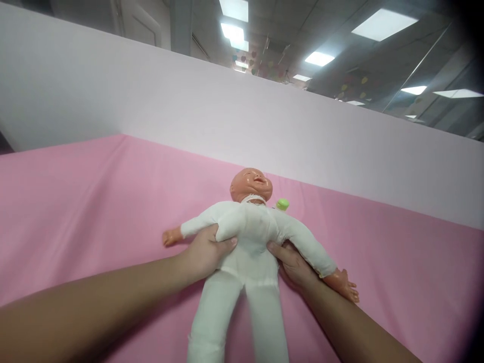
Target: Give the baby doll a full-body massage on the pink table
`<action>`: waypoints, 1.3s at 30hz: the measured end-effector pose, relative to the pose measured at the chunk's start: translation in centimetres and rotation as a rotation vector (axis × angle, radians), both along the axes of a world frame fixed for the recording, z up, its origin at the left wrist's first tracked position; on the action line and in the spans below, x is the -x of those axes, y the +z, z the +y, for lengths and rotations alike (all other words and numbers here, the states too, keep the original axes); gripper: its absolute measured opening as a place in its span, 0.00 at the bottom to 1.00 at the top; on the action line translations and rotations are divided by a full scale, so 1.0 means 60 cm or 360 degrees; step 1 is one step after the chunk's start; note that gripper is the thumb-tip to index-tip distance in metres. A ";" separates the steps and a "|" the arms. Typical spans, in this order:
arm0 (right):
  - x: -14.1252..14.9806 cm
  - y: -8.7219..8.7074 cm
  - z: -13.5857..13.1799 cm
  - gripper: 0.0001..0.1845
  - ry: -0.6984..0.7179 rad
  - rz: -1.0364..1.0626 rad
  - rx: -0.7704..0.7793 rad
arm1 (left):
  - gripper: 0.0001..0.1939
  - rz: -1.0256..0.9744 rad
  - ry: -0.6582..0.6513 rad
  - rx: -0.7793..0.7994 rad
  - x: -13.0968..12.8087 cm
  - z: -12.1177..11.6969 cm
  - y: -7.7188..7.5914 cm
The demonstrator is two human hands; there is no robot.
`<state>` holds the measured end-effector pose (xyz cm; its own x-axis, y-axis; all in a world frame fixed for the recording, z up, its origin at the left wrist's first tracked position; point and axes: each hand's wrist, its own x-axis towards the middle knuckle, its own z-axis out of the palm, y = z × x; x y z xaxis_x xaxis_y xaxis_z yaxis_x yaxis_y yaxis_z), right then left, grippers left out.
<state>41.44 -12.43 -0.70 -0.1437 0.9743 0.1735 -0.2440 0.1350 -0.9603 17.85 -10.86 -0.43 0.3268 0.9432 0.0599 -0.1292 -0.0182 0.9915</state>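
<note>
A baby doll point(249, 247) with a white cloth body and plastic head and hands lies face up, its head away from me and its legs toward me. My left hand point(207, 250) grips its torso from the left, thumb on the belly and fingers hidden behind. From the other side my right hand point(293, 259) holds the torso the same way, under the doll's outstretched arm. Both of the doll's arms spread outward, and its feet are cut off by the lower edge of the view.
Beneath the doll is a pink sheet point(94, 217) with some creases. A small green object point(282, 204), perhaps a bottle cap, shows beside the doll's shoulder. Behind stands a white wall panel point(212, 111), with glass and ceiling lights above it.
</note>
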 end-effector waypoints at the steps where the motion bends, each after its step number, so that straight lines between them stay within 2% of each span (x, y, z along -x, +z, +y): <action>1: -0.003 0.001 0.000 0.34 0.0039 -0.0020 0.0050 | 0.18 0.0027 -0.0040 0.0006 0.002 0.002 0.000; 6: -0.022 -0.006 0.003 0.26 0.0090 -0.0185 0.0293 | 0.16 0.0191 -0.0040 -0.0113 0.006 0.012 0.006; 10: -0.022 -0.011 0.006 0.24 0.0080 -0.0330 0.0305 | 0.18 0.0362 -0.0005 -0.0273 0.009 0.015 0.018; 16: -0.024 0.010 0.001 0.30 -0.0222 -0.1198 0.0282 | 0.21 0.0733 0.0126 -0.0376 0.013 0.019 0.034; 18: -0.022 0.017 0.002 0.30 -0.0301 -0.1362 0.0276 | 0.22 0.0957 0.0194 -0.0438 0.015 0.023 0.038; 22: -0.014 0.027 0.005 0.25 -0.0468 -0.1564 0.0111 | 0.28 0.1441 0.0262 -0.0441 0.027 0.032 0.053; 25: -0.009 0.033 0.002 0.26 -0.0515 -0.1793 -0.0101 | 0.31 0.1704 0.0199 -0.0430 0.043 0.036 0.065; 28: -0.006 0.038 -0.007 0.26 -0.0565 -0.1960 -0.0230 | 0.31 0.1908 0.0257 -0.0509 0.059 0.036 0.072; 31: -0.007 0.048 -0.012 0.22 -0.0691 -0.1967 -0.0338 | 0.27 0.1879 0.0379 -0.0670 0.068 0.037 0.076; 35: -0.004 0.066 0.020 0.10 -0.0714 -0.1625 -0.0500 | 0.20 0.1453 0.0521 -0.0918 0.054 0.066 0.084; 37: 0.007 0.072 0.062 0.14 -0.0744 -0.1382 -0.0553 | 0.21 0.1209 0.0569 -0.0942 0.032 0.100 0.091; 39: 0.024 0.074 0.118 0.24 -0.0817 -0.1121 -0.0480 | 0.24 0.0942 0.0654 -0.0966 0.002 0.143 0.098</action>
